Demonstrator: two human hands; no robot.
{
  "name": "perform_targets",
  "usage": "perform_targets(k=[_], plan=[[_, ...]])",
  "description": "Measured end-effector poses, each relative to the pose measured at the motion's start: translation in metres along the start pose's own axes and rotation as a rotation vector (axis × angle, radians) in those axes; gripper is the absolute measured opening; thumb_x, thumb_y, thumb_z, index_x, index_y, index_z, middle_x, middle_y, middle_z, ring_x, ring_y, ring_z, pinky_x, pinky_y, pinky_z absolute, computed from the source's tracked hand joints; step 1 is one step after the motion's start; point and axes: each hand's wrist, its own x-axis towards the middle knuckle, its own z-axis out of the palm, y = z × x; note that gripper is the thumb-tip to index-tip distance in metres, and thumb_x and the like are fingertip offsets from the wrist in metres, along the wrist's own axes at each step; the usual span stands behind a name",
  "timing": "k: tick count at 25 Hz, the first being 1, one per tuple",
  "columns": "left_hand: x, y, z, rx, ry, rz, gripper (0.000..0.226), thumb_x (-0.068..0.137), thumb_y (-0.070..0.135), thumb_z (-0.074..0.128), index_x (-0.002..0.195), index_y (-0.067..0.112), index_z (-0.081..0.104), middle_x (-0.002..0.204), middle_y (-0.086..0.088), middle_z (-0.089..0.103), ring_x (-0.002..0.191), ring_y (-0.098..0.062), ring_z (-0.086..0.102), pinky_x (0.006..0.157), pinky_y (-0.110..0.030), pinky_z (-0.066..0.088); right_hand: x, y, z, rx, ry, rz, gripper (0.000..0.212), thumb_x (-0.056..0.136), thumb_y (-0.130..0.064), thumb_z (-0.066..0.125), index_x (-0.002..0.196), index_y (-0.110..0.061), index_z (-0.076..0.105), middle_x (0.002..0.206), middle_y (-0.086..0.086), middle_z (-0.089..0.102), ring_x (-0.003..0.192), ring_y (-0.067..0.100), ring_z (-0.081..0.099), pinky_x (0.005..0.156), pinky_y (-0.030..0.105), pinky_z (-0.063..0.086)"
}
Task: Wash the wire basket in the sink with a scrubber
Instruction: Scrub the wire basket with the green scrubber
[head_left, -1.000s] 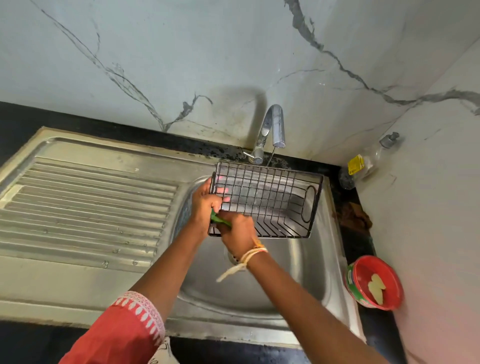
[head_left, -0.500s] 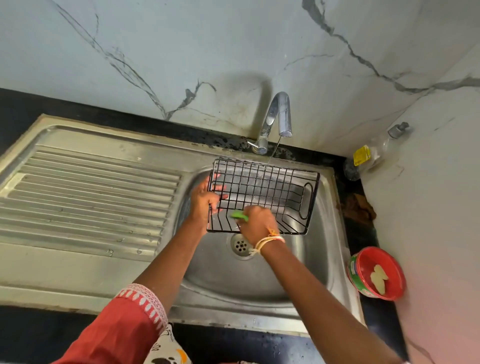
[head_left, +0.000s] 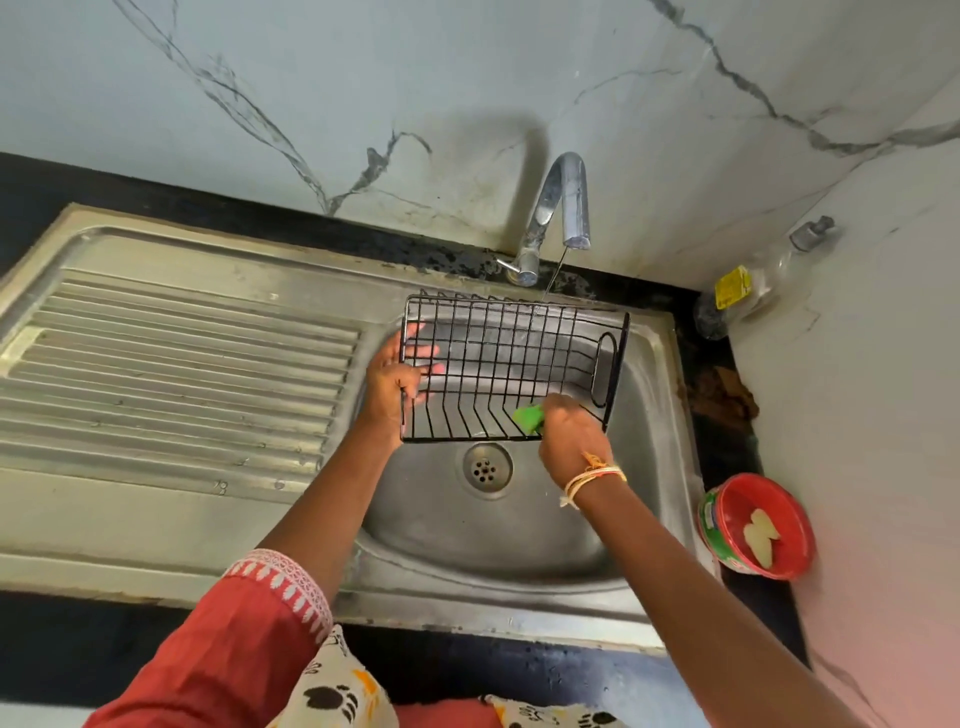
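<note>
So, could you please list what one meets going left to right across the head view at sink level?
Draining board → left hand → wire basket → scrubber → right hand → red tub.

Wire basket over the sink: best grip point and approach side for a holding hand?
Grip the wire basket by its short end frame, from the left, as the left hand does: fingers hook through the open grid. It is tilted on edge over the sink, and the right hand needs room with the green scrubber.
</note>
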Motion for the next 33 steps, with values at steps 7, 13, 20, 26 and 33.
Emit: perform_targets(k=[7,13,20,26,33], plan=[[-0.009,0.001,0.024,0.024,0.037,0.048,0.079,0.042,0.000,0.041,0.118,0.014,0.060,0.096,-0.012,0.063,0.077,-0.018,0.067,0.051,-0.028,0.032,-0.022,-0.086,0.013,0.362,0.011,-0.415,0.035,0.080,0.004,0.052,0.110,-0.013,0.057,0.088,0.015,0.065,0.078,0.036,0.061,0.060,0.036,0.046],[0.001,0.009,-0.001,0.072,0.036,-0.027,0.088,0.046,0.001,0.040,0.134,0.002,0.046,0.082,0.002,0.064,0.069,-0.015,0.060,0.062,-0.022,0.038,0.006,0.022,0.000,0.081,-0.013,-0.100,0.059,0.078,0.009,0.049,0.127,-0.022,0.061,0.126,0.008,0.062,0.111,0.030,0.060,0.090,0.037,0.050],[0.005,-0.001,0.036,-0.008,0.168,-0.052,0.063,0.031,0.006,0.052,0.093,0.010,0.061,0.080,-0.009,0.058,0.069,-0.024,0.053,0.059,-0.032,0.038,-0.008,-0.089,0.017,0.410,0.084,-0.317,0.032,0.075,-0.002,0.048,0.099,-0.010,0.067,0.093,0.010,0.066,0.084,0.030,0.061,0.073,0.039,0.052],[0.000,0.013,0.015,0.078,0.072,-0.433,0.021,0.031,0.018,0.062,0.047,0.015,0.050,0.057,-0.005,0.048,0.046,-0.021,0.048,0.050,-0.021,0.038,0.002,-0.043,-0.003,0.044,-0.133,-0.493,0.048,0.080,-0.028,0.057,0.127,-0.030,0.048,0.113,0.000,0.058,0.097,0.025,0.060,0.073,0.034,0.051],[-0.005,0.027,0.026,-0.171,0.060,-0.276,0.055,0.070,0.047,0.078,0.116,0.026,0.057,0.104,-0.009,0.061,0.086,-0.024,0.064,0.063,-0.039,0.056,0.020,-0.076,-0.007,0.225,0.137,-0.270,0.033,0.079,-0.001,0.054,0.107,-0.016,0.065,0.109,0.003,0.063,0.087,0.032,0.065,0.066,0.042,0.055]])
